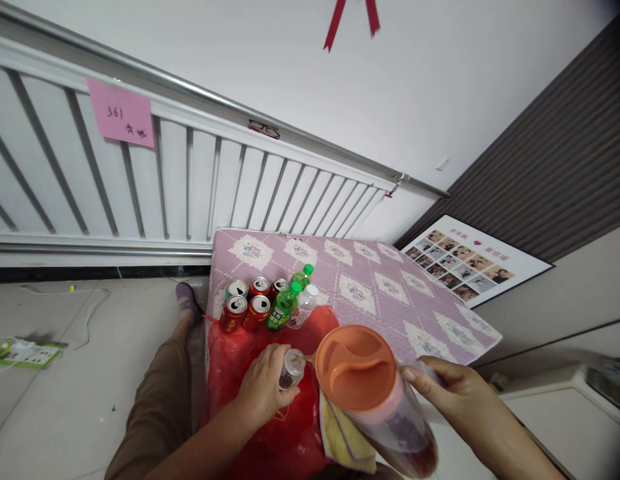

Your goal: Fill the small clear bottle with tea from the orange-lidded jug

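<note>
My left hand (263,387) is wrapped round a small clear bottle (291,370), its open mouth facing up. My right hand (455,393) grips the handle of a clear pitcher (400,433) with an orange lid (357,367). The pitcher is tilted left, and brown liquid lies inside it. Its spout meets the bottle's mouth, where a thin brownish stream seems to show. Beneath both hands lies a red plastic sheet (240,413). A folded yellow cloth (340,433) sits partly under the pitcher.
Several opened drink cans (235,313) stand beyond my left hand, beside green-capped bottles (283,307) and a white-capped clear bottle (305,307). A purple patterned mattress (335,280) reaches to a white radiator (270,187). A photo board (465,257) leans at the right. A power strip (30,353) lies on the floor.
</note>
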Available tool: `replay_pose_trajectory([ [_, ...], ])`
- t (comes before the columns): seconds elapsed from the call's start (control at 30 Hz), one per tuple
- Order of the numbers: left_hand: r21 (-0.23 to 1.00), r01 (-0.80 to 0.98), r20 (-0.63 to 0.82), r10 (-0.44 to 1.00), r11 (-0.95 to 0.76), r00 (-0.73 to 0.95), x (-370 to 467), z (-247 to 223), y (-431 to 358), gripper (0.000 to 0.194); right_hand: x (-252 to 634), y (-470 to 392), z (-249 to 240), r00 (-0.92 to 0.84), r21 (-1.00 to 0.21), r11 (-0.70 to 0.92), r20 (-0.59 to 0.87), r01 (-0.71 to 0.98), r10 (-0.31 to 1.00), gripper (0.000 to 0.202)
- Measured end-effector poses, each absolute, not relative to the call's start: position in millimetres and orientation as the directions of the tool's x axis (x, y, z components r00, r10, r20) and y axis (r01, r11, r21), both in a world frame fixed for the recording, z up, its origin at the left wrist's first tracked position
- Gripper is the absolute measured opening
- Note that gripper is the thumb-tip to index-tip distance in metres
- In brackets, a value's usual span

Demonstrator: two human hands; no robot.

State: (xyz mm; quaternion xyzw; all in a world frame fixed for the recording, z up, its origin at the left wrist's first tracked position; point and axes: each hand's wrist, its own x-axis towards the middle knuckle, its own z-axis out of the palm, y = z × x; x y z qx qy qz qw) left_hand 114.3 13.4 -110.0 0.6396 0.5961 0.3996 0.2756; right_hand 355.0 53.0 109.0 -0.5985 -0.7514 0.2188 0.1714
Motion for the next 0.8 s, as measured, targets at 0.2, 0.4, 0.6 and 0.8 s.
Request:
replay_pose_trajectory([
  [0.2,0.826,0.549,0.175,0.984,-0.128,-0.033,115,-108,13,0.065,348,51,112,-0.210,-0.540,0.179,0.005,0.822,0.978,0.050],
  [0.4,0.826,0.546,0.180,0.983,-0.137,-0.026,114,-108,13,0.066,341,49,115,-0.206,-0.552,0.144,-0.052,0.822,0.977,0.048],
  [0.6,0.821,0.552,0.193,0.981,-0.144,-0.031,115,-111,14,0.066,343,49,111,-0.207,-0.568,0.137,-0.060,0.812,0.977,0.046],
  [0.8,0.831,0.538,0.193,0.980,-0.140,-0.043,115,-114,14,0.067,346,49,102,-0.192,-0.597,0.118,-0.062,0.794,0.979,0.045],
])
